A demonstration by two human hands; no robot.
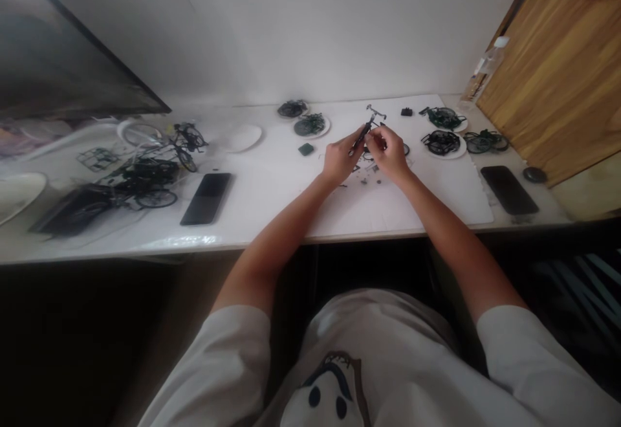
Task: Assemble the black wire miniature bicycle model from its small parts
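A small dark model bicycle frame [372, 118] with grey handlebars at its top stands up between my hands above the white table. My left hand [341, 157] is closed round its dark lower part from the left. From the right, my right hand [387, 150] pinches at the same frame, its fingertips close to the left ones; whether a small part is between them is too small to tell. Small loose parts [365, 182] lie on the white mat [412, 207] just below my hands, and a little wheel [406, 149] shows beside my right hand.
Round dishes of dark bicycle parts [312, 126] stand behind and at the right [442, 144]. A green block [306, 149] lies left of my hands. Phones lie left [206, 198] and right [509, 189]. Assembled model bicycles [155, 168] crowd the left; a bottle [485, 72] stands back right.
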